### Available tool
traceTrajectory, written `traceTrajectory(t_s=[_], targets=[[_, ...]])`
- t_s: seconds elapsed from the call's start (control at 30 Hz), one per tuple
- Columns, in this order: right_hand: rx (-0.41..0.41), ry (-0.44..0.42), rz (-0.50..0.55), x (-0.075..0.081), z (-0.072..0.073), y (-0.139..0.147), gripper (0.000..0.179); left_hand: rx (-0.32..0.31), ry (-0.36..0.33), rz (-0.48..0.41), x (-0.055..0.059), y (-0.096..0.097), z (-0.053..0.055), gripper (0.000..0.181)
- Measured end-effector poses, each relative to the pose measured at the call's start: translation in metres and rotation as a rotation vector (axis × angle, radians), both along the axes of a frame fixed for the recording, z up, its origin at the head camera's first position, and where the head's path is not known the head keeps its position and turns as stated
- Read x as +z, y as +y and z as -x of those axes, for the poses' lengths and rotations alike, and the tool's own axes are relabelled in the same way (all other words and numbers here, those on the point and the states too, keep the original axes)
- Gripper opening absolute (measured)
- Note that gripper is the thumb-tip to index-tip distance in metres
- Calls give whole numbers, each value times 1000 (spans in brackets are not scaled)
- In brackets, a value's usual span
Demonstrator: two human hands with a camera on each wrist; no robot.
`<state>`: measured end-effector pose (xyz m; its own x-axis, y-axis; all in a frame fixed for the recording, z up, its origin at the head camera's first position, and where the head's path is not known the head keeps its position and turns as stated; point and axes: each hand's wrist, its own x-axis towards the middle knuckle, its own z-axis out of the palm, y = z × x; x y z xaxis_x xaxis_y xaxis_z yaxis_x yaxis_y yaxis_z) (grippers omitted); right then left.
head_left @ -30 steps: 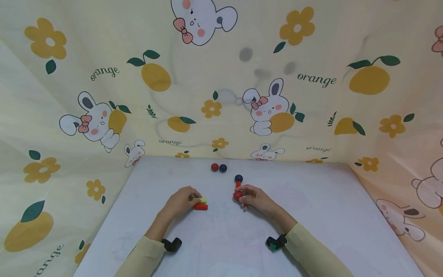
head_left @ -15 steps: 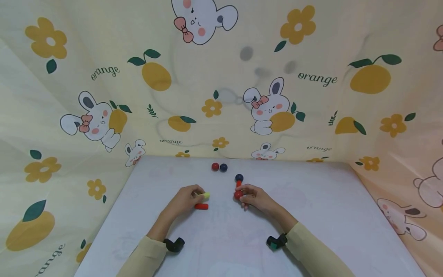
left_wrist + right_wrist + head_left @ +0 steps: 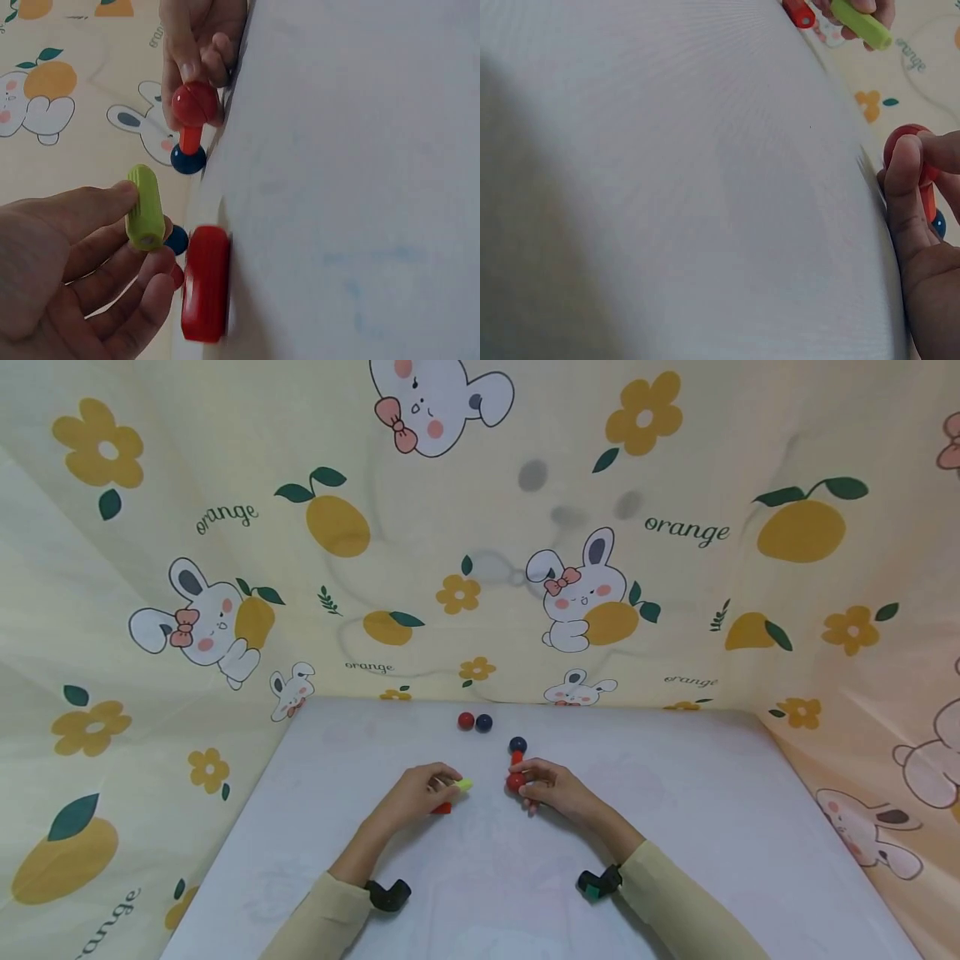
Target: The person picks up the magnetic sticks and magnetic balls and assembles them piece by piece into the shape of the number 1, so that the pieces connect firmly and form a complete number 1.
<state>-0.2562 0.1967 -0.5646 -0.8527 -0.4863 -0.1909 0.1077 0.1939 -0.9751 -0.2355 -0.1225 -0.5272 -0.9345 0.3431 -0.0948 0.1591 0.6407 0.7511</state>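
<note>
Yellow-green rod (image 3: 145, 208), pinched by left hand (image 3: 420, 795), points rightward; right hand (image 3: 557, 791) grips red ball (image 3: 514, 783).

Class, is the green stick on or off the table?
Off: the left grip pinches the green stick, apart from the table.

Four balls (image 3: 515, 782), three rods (image 3: 145, 210)

With the clock centred between my hands, I have a short gap: the yellow-green stick (image 3: 464, 785) in my left hand (image 3: 420, 793) bounds it at 9, the ball-ended red rod (image 3: 517, 760) in my right hand (image 3: 552, 789) from 1 to 3. At 12 the far red ball (image 3: 467, 721) and far blue ball (image 3: 484, 722) block the way, patterned cloth (image 3: 487, 510) rising behind. The red bar (image 3: 442, 808) crowds 8. At 6, the white tabletop (image 3: 491, 868) offers wide passage.
</note>
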Motion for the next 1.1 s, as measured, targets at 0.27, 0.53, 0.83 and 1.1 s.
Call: traceTrajectory(t_s=[0.27,0.53,0.83,1.1], targets=[[-1,9,-1,4,-3,-1,46,-41,-41,-25,1,15,-4,20],[0,21,5,4,-3,-2,46,-44,-35,-18,-2,28,-9,22],[5,22,4,4,-3,-2,46,-74,-51,-37,-5,39,-14,22],[-7,12,1,2,-1,-1,46,-75,-44,-38,-11,46,-19,21]])
